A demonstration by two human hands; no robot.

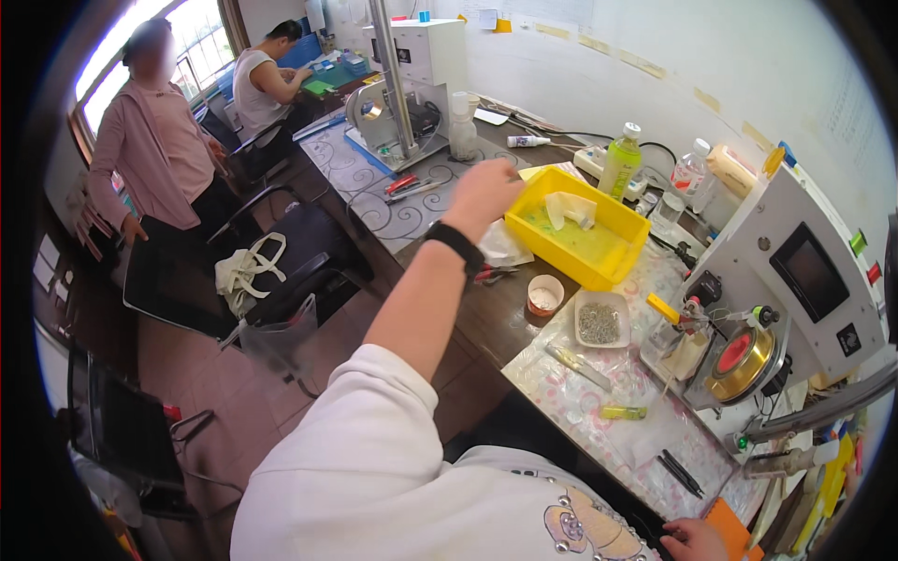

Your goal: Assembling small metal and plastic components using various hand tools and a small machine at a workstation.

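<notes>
My left hand (485,198), with a dark band at the wrist, reaches to the left rim of a yellow plastic tray (625,269). Its fingers are curled together at the rim, and what they hold, if anything, is hidden. Inside the tray, a crumpled cream-white piece (569,209) sits in shallow yellowish liquid. White plastic wrap (505,247) lies below the hand. At the bottom edge my right hand (697,540) is partly cut off, beside an orange sheet (730,528); its fingertips are mostly hidden.
A paper cup (544,295) and a square dish of small metal pieces (602,320) stand before the tray. Bottles (621,161) line the wall side. A machine with a gold wheel (744,363) stands right. Two people are beyond a black chair (309,234).
</notes>
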